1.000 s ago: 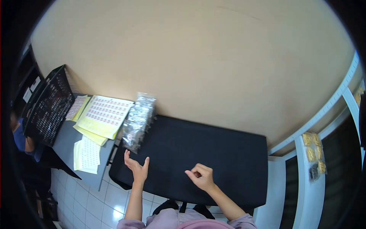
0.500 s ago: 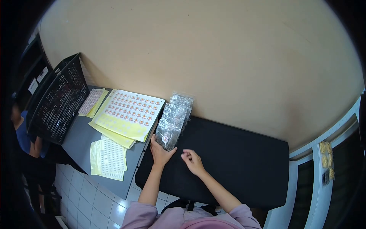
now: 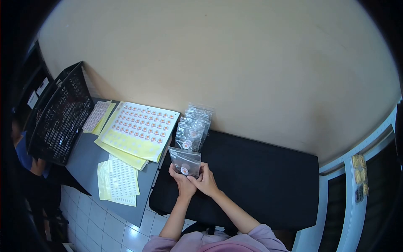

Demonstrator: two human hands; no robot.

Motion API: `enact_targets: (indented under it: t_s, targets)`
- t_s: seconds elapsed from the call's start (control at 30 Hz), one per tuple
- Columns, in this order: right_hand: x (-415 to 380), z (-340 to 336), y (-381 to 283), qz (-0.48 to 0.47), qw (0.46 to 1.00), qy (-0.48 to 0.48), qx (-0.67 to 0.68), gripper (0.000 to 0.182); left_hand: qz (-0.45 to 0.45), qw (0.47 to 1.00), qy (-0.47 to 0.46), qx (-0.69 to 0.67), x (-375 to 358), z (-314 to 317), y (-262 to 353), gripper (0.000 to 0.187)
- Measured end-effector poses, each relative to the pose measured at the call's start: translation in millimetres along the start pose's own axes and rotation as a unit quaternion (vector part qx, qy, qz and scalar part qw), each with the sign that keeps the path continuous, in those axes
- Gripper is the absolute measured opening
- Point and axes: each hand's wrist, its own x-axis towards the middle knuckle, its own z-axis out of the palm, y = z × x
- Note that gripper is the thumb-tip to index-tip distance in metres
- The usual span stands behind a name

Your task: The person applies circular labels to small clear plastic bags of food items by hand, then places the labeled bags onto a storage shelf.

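Observation:
Between my hands is a clear zip bag point(image 3: 189, 161) with dark contents and a round white-and-orange sticker near its lower end. My left hand point(image 3: 182, 180) grips its left and lower side. From the right, my right hand point(image 3: 205, 180) closes on the same bag, its thumb near the lower edge. Just beyond lies an overlapping stack of similar zip bags point(image 3: 195, 126), the nearest also carrying a round sticker. What exactly the bags contain I cannot make out.
Left, a grey table point(image 3: 84, 155) bears round-sticker sheets point(image 3: 142, 122), smaller label sheets point(image 3: 121, 180) and a black plastic basket point(image 3: 61, 117). A black-topped table point(image 3: 260, 180) extends right. Behind the basket, a person point(image 3: 25, 153) is partly visible. Small packets point(image 3: 359, 176) are at far right.
One bag has come off the near end of the stack toward me, in my left hand. My right hand has moved left and taken hold of it too.

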Motion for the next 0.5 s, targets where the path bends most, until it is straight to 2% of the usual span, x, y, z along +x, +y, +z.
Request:
enact_targets:
  t_s: [0.03, 0.1, 0.17, 0.23, 0.27, 0.3, 0.37, 0.4, 0.47, 0.5]
  targets:
    - [-2.8, -7.6, 2.8, 0.002, 1.0, 0.007, 0.0, 0.053, 0.003, 1.0, -0.007, -0.002, -2.6, 0.9, 13.6, 0.111]
    - [-9.9, -26.5, 9.3, -0.047, 0.998, 0.05, 0.012, 0.051, -0.019, 0.996, -0.077, 0.031, -7.2, 4.0, 44.5, 0.118]
    - [-21.8, -55.1, 6.0, -0.017, 0.994, 0.095, 0.054, 0.055, -0.024, 0.985, -0.166, 0.037, -11.4, 7.6, 75.8, 0.119]
    - [-34.4, -91.9, -3.3, 0.049, 0.979, 0.145, 0.138, 0.052, -0.052, 0.956, -0.285, -0.047, -9.1, 6.7, 109.0, 0.116]
    - [-42.6, -109.7, 9.2, 0.053, 0.967, 0.167, 0.188, 0.045, -0.038, 0.947, -0.306, -0.09, -9.3, 12.4, 121.7, 0.102]
    - [-51.4, -128.6, 7.6, 0.042, 0.946, 0.184, 0.263, 0.042, -0.029, 0.941, -0.322, -0.095, -12.6, 25.0, 127.5, 0.102]
    - [-75.4, -167.2, -11.3, 0.056, 0.937, 0.203, 0.278, 0.04, -0.067, 0.876, -0.39, -0.276, -23.3, 54.5, 139.7, 0.08]
    - [-88.0, -182.3, -15.8, 0.051, 0.934, 0.225, 0.272, 0.04, -0.068, 0.836, -0.44, -0.32, -31.7, 66.7, 149.5, 0.06]
    - [-115.8, -213.5, -23.7, 0.041, 0.946, 0.255, 0.197, 0.039, -0.068, 0.803, -0.478, -0.351, -52.4, 90.5, 170.6, 0.057]
    - [-132.0, -229.7, -33.0, 0.055, 0.945, 0.271, 0.175, 0.046, -0.079, 0.778, -0.499, -0.374, -64.9, 102.5, 182.9, 0.053]
